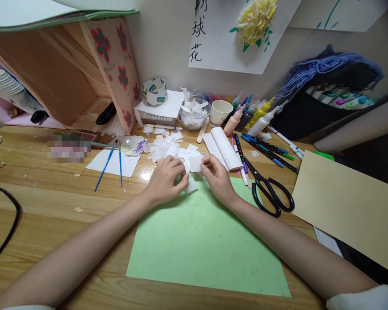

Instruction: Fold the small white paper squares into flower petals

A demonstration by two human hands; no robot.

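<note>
My left hand (168, 180) is curled above the far edge of a green paper sheet (207, 232). Its thumb and fingers are closed at a small piece of thin white paper (191, 185), though the fingertips are partly hidden. Facing it, my right hand (217, 178) pinches another small white paper square (195, 164) between thumb and forefinger. Just beyond both hands lies a loose pile of cut white paper pieces (164, 147). A folded white paper strip (224, 148) rests behind my right hand.
Black-handled scissors (270, 193) lie to the right, beside several markers (268, 150) and a tan sheet (345, 202). Paintbrushes (106, 168) and a small palette (135, 145) are at left. Behind stand a bowl of paper scraps (194, 116), a paper cup (221, 113) and paint bottles (234, 122).
</note>
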